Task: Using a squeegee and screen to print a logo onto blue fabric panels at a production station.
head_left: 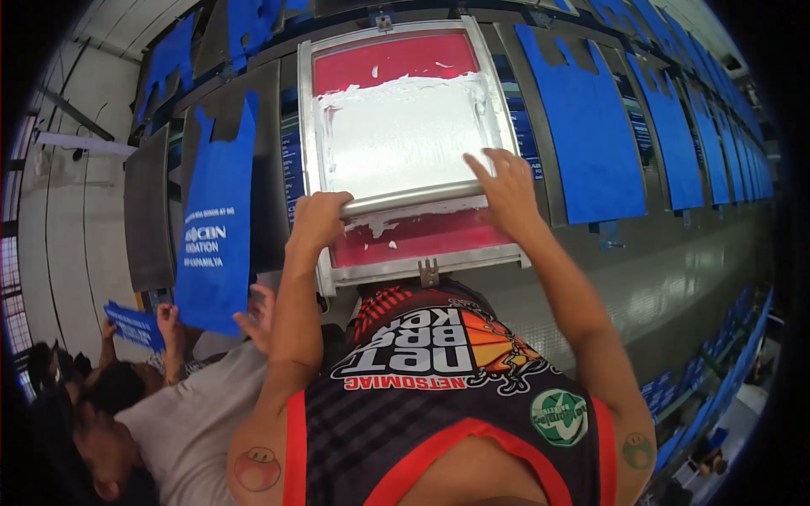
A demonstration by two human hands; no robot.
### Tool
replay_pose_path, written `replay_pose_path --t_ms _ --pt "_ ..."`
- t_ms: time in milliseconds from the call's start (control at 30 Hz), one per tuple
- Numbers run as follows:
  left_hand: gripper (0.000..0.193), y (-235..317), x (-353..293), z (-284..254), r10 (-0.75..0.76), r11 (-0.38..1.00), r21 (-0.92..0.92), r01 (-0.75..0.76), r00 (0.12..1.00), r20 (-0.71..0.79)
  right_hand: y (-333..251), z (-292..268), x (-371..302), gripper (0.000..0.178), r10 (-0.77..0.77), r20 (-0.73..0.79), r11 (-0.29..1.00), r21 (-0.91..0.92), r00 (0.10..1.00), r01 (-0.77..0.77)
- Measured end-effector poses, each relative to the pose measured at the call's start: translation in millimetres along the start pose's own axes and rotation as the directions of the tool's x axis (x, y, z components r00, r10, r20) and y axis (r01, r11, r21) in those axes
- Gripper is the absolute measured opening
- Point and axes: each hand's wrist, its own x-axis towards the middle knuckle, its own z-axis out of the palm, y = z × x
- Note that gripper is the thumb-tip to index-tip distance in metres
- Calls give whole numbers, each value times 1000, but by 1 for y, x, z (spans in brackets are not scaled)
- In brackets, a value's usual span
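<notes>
A screen-printing frame (pixel 499 110) with a pale metal border and pink-red mesh lies in front of me. White ink (pixel 405 131) covers much of the mesh, thick at its upper edge. A long squeegee (pixel 413 196) crosses the lower part of the mesh from side to side. My left hand (pixel 317 221) is closed around its left end, thumb along the bar. At the right end, my right hand (pixel 506 192) has its fingers apart over the bar and the frame's side; whether its palm touches the squeegee is hidden.
Blue bags (pixel 582 126) lie on dark boards in a row going right. Left of the frame, a co-worker's hands (pixel 260 316) are at the lower edge of a printed blue bag (pixel 218 219). Metal clips (pixel 429 271) sit at the frame's ends.
</notes>
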Motion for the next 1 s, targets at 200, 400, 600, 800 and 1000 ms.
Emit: replay_pose_path --t_ms 200,400,600,800,1000 --pt "32 -30 90 -40 54 995 87 -41 987 -150 45 31 105 14 25 127 995 96 992 -38" --pt "37 -63 137 45 276 927 360 -105 841 -466 66 121 130 21 -8 -68 999 49 998 11" --pt "26 -15 12 9 128 984 154 -94 965 -227 36 30 33 27 -33 155 967 253 987 -8" --pt "27 -8 -22 46 116 993 3 -118 973 -199 30 50 -13 17 88 208 988 106 974 -112" --pt "26 -42 124 24 147 925 381 -5 927 -344 77 86 120 11 139 92 988 -74 986 -132"
